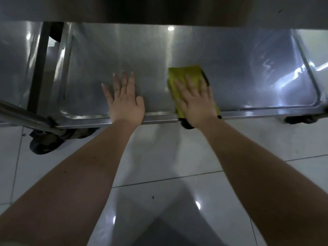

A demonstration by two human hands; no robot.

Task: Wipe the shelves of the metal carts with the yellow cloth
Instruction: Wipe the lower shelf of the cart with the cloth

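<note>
The low shelf of a metal cart (134,55) spans the view, shiny steel with a raised rim along its front edge. A folded yellow cloth (184,72) lies flat on the shelf near the front rim, right of the middle. My right hand (194,100) presses flat on the cloth with straight, spread fingers and covers its near half. My left hand (124,100) rests flat on the bare steel a little to the left, fingers straight, holding nothing.
An upper shelf (159,9) overhangs the back of the low one. A second cart's frame and post (40,68) stand at the left. Black caster wheels (44,142) sit under the front corners, another (298,119) at the right. White glossy floor tiles (168,157) lie below my arms.
</note>
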